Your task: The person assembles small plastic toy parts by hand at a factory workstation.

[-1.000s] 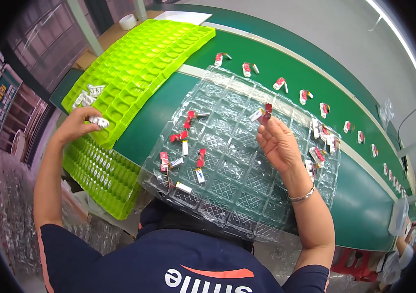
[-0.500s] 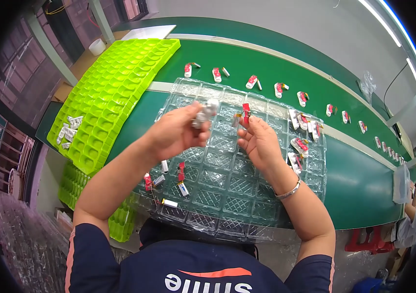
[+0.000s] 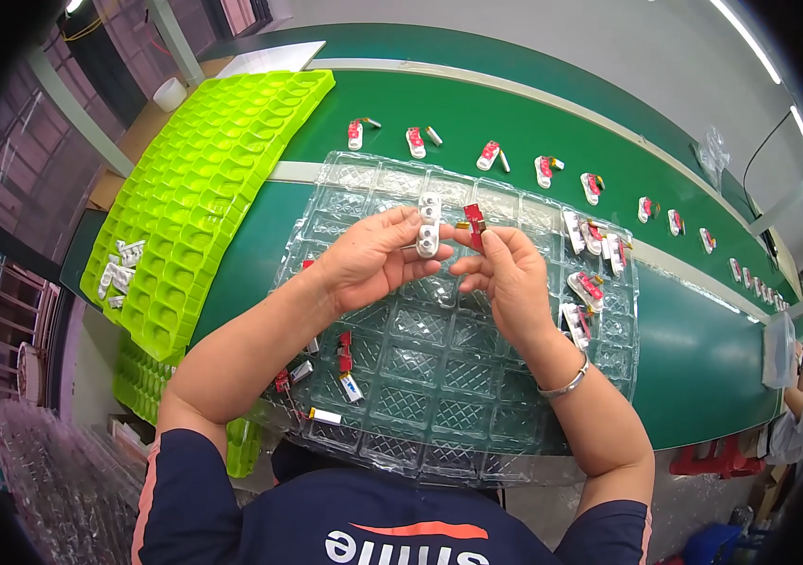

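Note:
Above a clear compartmented plastic tray (image 3: 425,325), my two hands are close together. My left hand (image 3: 373,254) is closed on a small white plastic housing (image 3: 429,226), held upright with its round grey parts showing. Pinched in my right hand (image 3: 507,273) is a red circuit board (image 3: 474,218) with a yellowish piece at its side. Housing and board are near each other but apart. In the tray's lower left lie another red board (image 3: 345,350) and small white battery cells (image 3: 351,387). Several white housings with red boards (image 3: 586,290) rest at the tray's right side.
A bright green moulded tray (image 3: 208,188) leans at the left, with several white housings (image 3: 121,268) in its lower corner. Along the green conveyor belt (image 3: 458,122) runs a row of white-and-red assemblies (image 3: 489,154). A clear bin (image 3: 779,350) stands at the far right, near another person's arm.
My left hand has moved right and turned the white housing upright, bringing it closer to the red board. My right hand stays almost in place, still holding the board.

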`<state>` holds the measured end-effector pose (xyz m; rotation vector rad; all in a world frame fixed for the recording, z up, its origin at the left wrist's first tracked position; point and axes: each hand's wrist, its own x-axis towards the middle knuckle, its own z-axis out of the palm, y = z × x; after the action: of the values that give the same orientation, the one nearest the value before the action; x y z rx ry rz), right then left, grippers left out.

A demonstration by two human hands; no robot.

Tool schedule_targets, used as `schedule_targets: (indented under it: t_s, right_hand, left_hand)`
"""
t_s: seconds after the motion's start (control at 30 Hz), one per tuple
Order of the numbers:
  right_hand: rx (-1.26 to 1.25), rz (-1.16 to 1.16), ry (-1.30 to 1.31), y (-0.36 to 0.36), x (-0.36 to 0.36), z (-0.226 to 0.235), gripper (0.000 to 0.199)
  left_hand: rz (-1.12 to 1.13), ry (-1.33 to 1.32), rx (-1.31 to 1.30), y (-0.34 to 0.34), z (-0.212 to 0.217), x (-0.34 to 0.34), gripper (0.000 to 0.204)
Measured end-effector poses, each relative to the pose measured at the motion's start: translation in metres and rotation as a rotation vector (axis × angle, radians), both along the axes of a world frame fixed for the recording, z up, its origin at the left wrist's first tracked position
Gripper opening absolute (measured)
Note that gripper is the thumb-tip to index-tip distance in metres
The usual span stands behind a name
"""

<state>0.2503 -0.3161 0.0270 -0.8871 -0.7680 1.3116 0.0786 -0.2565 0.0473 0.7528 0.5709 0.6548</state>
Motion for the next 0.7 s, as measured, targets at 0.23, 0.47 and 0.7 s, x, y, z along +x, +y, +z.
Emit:
schedule_targets:
  t_s: [0.23,0.47,0.7]
  right_hand:
    - [0.303,-0.146,-0.322,0.002,0.001,-0.005,0.011]
    - [0.175,-0.031,-0.406,-0.002,-0.002,-0.009,0.012]
    - [0.202,-0.064,-0.434,-0.003,-0.001,-0.011,0.012]
  left_hand:
    - [-0.183,0.140,0.116,0.002,-0.011,-0.005,0.024]
    - [-0.178,0.007,0.096,0.007,-0.020,-0.010,0.030]
    - [-0.032,0.059,0.212,-0.001,-0.018,-0.005,0.033]
